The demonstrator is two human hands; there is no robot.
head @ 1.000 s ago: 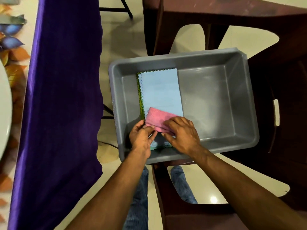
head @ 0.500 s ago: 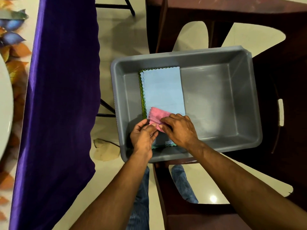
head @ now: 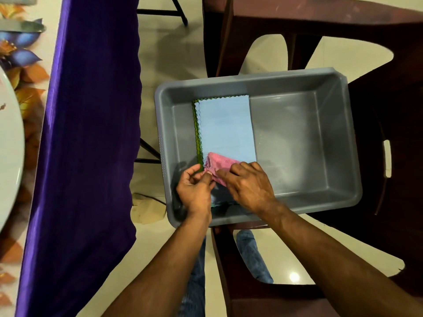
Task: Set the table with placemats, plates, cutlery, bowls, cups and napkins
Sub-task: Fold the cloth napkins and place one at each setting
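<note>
1. Pink napkin [head: 219, 164], folded small, sits at the near-left part of a grey plastic tub [head: 297, 88], on top of a pale blue napkin [head: 226, 126].
2. Left hand [head: 194, 191]: forearm comes up from the bottom edge of the view, wrist over the tub's near rim, palm turned toward the right. Thumb and fingertips pinch the pink napkin's near-left corner; the grip is closed on the cloth.
3. Right hand [head: 248, 184]: forearm enters from the lower right and crosses the tub's near rim, back of the hand up. Fingers are bent and lie over the pink napkin's near-right edge, tips pressing down on it; the thumb is hidden under the hand, so whether it pinches from below cannot be told.
4. The two hands are close together, fingertips nearly meeting over the pink cloth.
5. Blue napkin lies flat along the tub's floor, left of middle, running from the far wall toward the near wall. A green napkin [head: 197, 133] with a zigzag edge peeks out along its left side.
6. Tub rests on a dark brown plastic chair [head: 389, 110].
7. Purple cloth [head: 87, 133] hangs from the desk at the left; a white plate [head: 9, 145] and floral placemat [head: 25, 74] show at the left edge of the view.
8. Jeans [head: 251, 252] show below the tub, over a pale tiled floor [head: 160, 53].
</note>
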